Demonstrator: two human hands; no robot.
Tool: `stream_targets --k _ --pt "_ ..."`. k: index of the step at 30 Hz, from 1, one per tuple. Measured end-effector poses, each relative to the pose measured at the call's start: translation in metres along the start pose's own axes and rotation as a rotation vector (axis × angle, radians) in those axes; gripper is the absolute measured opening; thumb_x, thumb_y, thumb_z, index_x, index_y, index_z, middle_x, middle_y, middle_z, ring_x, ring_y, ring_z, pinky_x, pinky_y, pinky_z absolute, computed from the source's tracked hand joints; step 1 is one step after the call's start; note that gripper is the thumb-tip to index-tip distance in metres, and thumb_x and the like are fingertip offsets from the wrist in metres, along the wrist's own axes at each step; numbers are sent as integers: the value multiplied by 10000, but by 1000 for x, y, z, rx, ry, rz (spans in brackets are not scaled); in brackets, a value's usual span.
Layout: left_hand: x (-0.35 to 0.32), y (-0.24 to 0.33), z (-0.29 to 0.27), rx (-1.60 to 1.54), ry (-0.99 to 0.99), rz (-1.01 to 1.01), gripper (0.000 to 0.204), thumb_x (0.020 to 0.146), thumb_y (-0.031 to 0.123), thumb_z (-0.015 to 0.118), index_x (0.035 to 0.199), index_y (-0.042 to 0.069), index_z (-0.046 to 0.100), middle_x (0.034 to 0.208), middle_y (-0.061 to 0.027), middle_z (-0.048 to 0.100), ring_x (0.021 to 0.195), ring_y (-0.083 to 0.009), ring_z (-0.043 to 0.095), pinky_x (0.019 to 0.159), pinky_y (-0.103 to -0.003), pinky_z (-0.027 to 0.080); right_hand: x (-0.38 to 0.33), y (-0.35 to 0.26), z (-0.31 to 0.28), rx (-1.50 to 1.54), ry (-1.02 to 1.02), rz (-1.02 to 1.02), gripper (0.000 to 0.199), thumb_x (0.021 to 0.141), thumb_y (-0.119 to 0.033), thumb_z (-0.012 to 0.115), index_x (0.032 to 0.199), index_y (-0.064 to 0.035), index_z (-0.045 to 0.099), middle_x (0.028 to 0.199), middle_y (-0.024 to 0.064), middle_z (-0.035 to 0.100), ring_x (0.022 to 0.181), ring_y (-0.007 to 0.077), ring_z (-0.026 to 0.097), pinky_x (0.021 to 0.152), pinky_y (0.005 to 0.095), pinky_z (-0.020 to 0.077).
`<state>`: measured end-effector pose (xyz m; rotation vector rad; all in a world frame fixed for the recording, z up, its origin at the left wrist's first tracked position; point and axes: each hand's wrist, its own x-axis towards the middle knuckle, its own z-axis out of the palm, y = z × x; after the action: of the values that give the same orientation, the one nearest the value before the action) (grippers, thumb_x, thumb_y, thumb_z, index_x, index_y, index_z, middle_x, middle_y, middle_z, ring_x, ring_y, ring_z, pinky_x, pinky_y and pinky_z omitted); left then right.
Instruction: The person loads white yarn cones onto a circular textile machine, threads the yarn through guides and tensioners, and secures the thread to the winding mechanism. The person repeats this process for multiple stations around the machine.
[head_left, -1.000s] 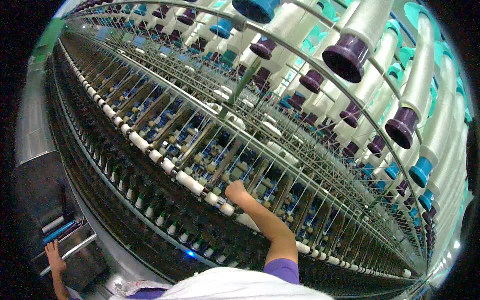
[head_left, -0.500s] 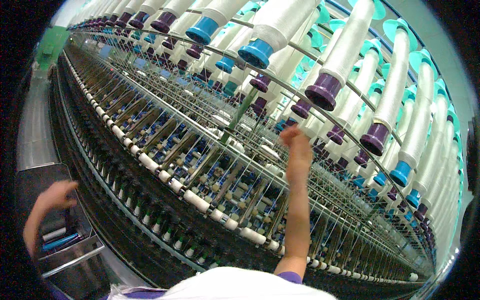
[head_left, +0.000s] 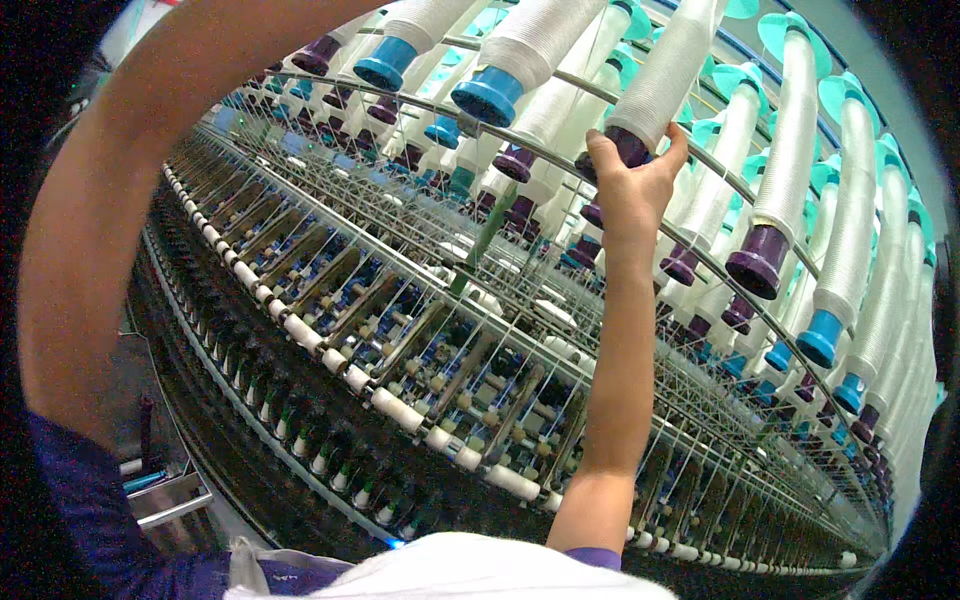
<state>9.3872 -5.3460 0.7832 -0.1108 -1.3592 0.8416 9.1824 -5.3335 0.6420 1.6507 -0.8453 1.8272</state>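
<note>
My right hand [head_left: 640, 190] is raised to a hanging roving bobbin [head_left: 668, 75] wound with white strand. Its thumb and fingers wrap round the dark purple lower end [head_left: 628, 146] of that bobbin. My left arm arches up along the left side and leaves over the top edge, so the left hand is out of sight. Just left of the held bobbin hangs a white bobbin with a blue end [head_left: 488, 95]. To its right is one with a purple end [head_left: 758, 262].
Metal rails [head_left: 560, 160] run among the rows of hanging bobbins. Below lies a long spinning frame with white rollers [head_left: 395, 408] and a row of small upright spindles [head_left: 320, 458]. A metal cart [head_left: 175, 510] holding tubes stands at lower left.
My right hand has risen from below the bobbins and closed round a purple bobbin end. My left arm has swung up from the cart, taking the hand out of view.
</note>
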Motion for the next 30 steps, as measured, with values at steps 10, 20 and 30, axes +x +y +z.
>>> stream_targets --k 10,20,30 --pt "67 -23 111 214 5 -277 246 811 247 633 930 43 705 859 -145 693 784 -264 663 746 -371 516 -4 13 -17 -269 82 -320 803 747 -260 653 1364 79 266 1057 326 543 936 463 589 854 500 482" --pt "38 -39 157 269 -107 -403 251 820 242 642 965 44 695 871 -127 689 793 -241 656 750 -355 513 9 22 -45 1061 -341 6 420 895 -275 543 1212 -1 523 1066 167 622 985 310 619 836 400 525" --pt "14 -55 178 276 -174 -431 260 829 237 650 1000 45 686 883 -110 685 801 -217 649 754 -339 510 -69 129 -46 177 138 -256 245 949 -135 542 1127 27 589 1020 136 626 918 191 597 837 323 468"
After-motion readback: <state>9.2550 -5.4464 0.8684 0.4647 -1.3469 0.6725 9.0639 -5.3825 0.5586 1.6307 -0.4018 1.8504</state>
